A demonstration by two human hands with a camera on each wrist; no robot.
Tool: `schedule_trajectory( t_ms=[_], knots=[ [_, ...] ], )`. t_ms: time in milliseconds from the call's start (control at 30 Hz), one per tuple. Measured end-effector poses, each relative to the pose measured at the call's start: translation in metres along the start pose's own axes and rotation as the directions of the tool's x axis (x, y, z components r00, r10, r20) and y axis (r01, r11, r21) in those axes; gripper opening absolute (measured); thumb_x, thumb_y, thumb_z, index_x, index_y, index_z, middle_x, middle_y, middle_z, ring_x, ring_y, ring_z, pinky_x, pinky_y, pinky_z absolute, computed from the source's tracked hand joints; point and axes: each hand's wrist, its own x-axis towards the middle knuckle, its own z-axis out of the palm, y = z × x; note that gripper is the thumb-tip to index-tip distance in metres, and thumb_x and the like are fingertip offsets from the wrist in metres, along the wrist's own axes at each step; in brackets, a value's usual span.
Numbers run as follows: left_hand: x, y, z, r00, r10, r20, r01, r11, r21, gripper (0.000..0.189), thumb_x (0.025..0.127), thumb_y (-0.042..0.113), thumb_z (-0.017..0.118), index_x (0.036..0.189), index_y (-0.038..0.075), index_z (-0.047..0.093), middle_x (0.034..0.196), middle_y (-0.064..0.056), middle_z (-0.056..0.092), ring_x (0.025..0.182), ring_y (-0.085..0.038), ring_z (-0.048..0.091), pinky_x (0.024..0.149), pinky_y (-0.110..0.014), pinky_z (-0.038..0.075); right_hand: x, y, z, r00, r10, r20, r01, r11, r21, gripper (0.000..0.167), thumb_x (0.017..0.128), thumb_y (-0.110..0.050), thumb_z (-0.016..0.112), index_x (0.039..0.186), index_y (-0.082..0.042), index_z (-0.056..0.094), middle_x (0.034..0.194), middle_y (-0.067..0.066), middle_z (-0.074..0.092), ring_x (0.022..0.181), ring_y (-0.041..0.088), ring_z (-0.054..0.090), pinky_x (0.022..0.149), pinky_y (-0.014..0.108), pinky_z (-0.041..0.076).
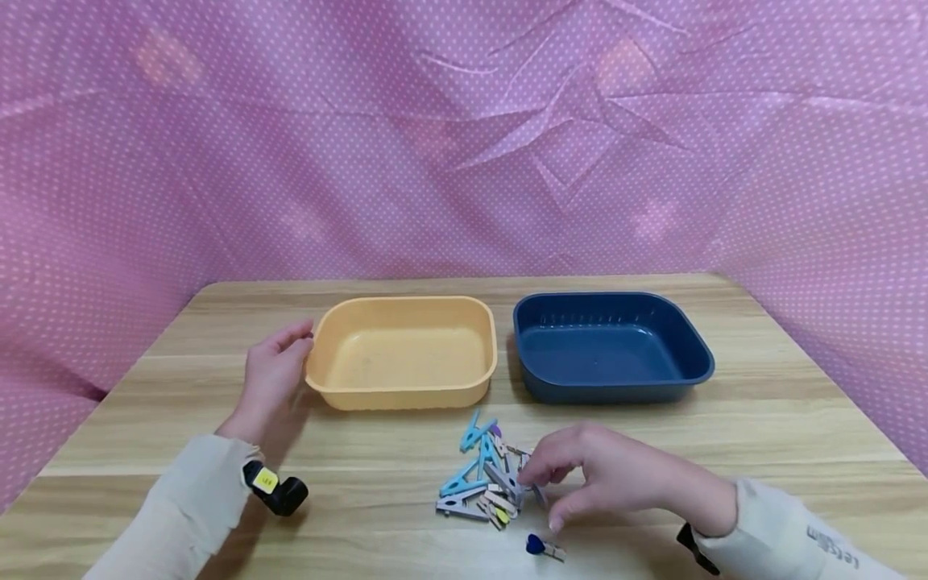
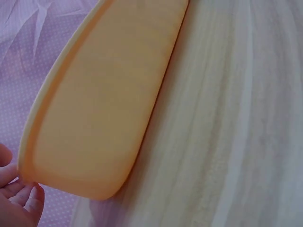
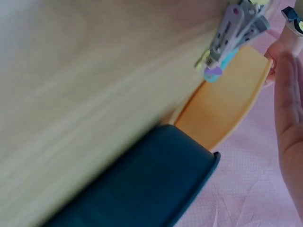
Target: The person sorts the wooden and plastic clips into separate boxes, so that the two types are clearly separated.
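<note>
My left hand (image 1: 274,372) is at the left end of the yellow plastic tub (image 1: 406,399), its fingertips touching the outside near the rim. In the left wrist view, bent fingers (image 2: 21,198) show at the tub's corner. My right hand (image 1: 598,475) hovers over the right side of a pile of clothespins (image 1: 486,475), thumb and forefinger apart. The pile mixes grey and light-blue plastic pegs with small wooden ones. A grey clothespin (image 1: 539,495) lies just under the right fingertips; whether they touch it is hard to see. Nearer me lies a small wooden clothespin with a dark-blue heart (image 1: 544,548).
A dark-blue plastic tub (image 1: 609,393) stands right of the yellow one, with a narrow gap between. Both stand on the wood-grain table (image 1: 362,499). Pink dotted cloth (image 1: 464,161) hangs behind and at both sides.
</note>
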Motion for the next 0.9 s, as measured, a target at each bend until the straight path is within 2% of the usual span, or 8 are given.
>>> schedule_trajectory(
  t_ms=[33, 133, 233, 333, 400, 667, 767, 900],
  knots=[
    [-0.006, 0.005, 0.002, 1.0, -0.01, 0.001, 0.01, 1.0, 0.006, 0.045, 0.096, 0.018, 0.045, 0.141, 0.012, 0.039, 0.148, -0.007, 0.033, 0.127, -0.019, 0.043, 0.095, -0.026, 0.047, -0.001, 0.0, 0.002, 1.0, -0.01, 0.025, 0.009, 1.0, 0.009, 0.033, 0.078, -0.022, 0.072, 0.108, -0.008, 0.066, 0.099, 0.003, 0.068, 0.086, 0.008, 0.062, 0.074, 0.019, 0.054],
    [0.0, -0.004, 0.0, 1.0, 0.02, -0.021, -0.019, 0.999, 0.033, 0.044, 0.095, 0.019, 0.047, 0.138, 0.012, 0.044, 0.146, -0.007, 0.037, 0.125, -0.018, 0.044, 0.092, -0.024, 0.049, -0.002, 0.002, 0.006, 0.996, -0.017, 0.09, 0.015, 0.999, 0.029, 0.034, 0.078, -0.022, 0.072, 0.108, -0.009, 0.066, 0.1, 0.002, 0.067, 0.088, 0.005, 0.061, 0.076, 0.018, 0.053],
    [0.003, -0.013, 0.0, 0.999, 0.009, -0.049, -0.008, 1.0, 0.008, 0.042, 0.094, 0.018, 0.047, 0.136, 0.014, 0.048, 0.145, -0.005, 0.039, 0.124, -0.017, 0.045, 0.09, -0.022, 0.049, -0.003, 0.005, 0.01, 0.989, 0.003, 0.148, -0.009, 0.999, 0.038, 0.033, 0.078, -0.021, 0.072, 0.109, -0.011, 0.066, 0.1, 0.0, 0.066, 0.088, 0.001, 0.058, 0.077, 0.017, 0.052],
    [0.011, -0.025, 0.0, 0.997, -0.003, -0.071, -0.003, 0.997, -0.078, 0.04, 0.093, 0.016, 0.049, 0.132, 0.016, 0.052, 0.143, -0.004, 0.041, 0.122, -0.017, 0.047, 0.085, -0.019, 0.051, -0.005, 0.007, 0.013, 0.98, 0.01, 0.197, -0.017, 0.999, 0.034, 0.033, 0.077, -0.018, 0.073, 0.108, -0.013, 0.066, 0.099, -0.003, 0.065, 0.085, -0.001, 0.054, 0.076, 0.016, 0.051],
    [0.012, -0.029, 0.001, 0.997, 0.013, -0.083, -0.019, 0.997, -0.076, 0.04, 0.093, 0.015, 0.048, 0.132, 0.015, 0.053, 0.143, -0.005, 0.041, 0.122, -0.017, 0.046, 0.084, -0.017, 0.05, -0.005, 0.008, 0.014, 0.974, 0.021, 0.226, -0.03, 0.999, 0.038, 0.033, 0.077, -0.014, 0.073, 0.109, -0.014, 0.066, 0.099, -0.005, 0.065, 0.083, -0.002, 0.052, 0.075, 0.015, 0.051],
    [-0.011, -0.02, 0.008, 0.997, 0.008, -0.075, -0.018, 0.991, -0.133, 0.039, 0.094, 0.016, 0.046, 0.133, 0.017, 0.052, 0.145, -0.005, 0.038, 0.122, -0.017, 0.047, 0.09, -0.022, 0.048, -0.005, 0.013, 0.019, 0.954, 0.056, 0.294, -0.055, 0.998, -0.013, 0.037, 0.077, -0.013, 0.072, 0.113, -0.016, 0.065, 0.108, -0.009, 0.064, 0.09, -0.004, 0.053, 0.081, 0.014, 0.049],
    [-0.018, -0.017, 0.013, 0.992, 0.043, -0.116, -0.049, 0.997, -0.056, 0.04, 0.094, 0.017, 0.045, 0.133, 0.017, 0.052, 0.145, -0.004, 0.039, 0.122, -0.015, 0.046, 0.091, -0.021, 0.047, -0.005, 0.014, 0.02, 0.95, 0.064, 0.306, -0.056, 0.998, -0.033, 0.037, 0.078, -0.013, 0.073, 0.114, -0.017, 0.064, 0.11, -0.01, 0.063, 0.092, -0.004, 0.053, 0.083, 0.014, 0.048],
    [-0.024, -0.011, 0.018, 0.982, 0.097, -0.159, -0.075, 0.987, 0.14, 0.041, 0.095, 0.02, 0.039, 0.136, 0.017, 0.048, 0.144, 0.001, 0.041, 0.127, -0.014, 0.042, 0.096, -0.022, 0.043, -0.004, 0.014, 0.02, 0.948, 0.066, 0.31, -0.053, 0.997, -0.051, 0.038, 0.077, -0.013, 0.073, 0.114, -0.017, 0.064, 0.11, -0.011, 0.062, 0.092, -0.005, 0.053, 0.083, 0.014, 0.048]
  ],
)
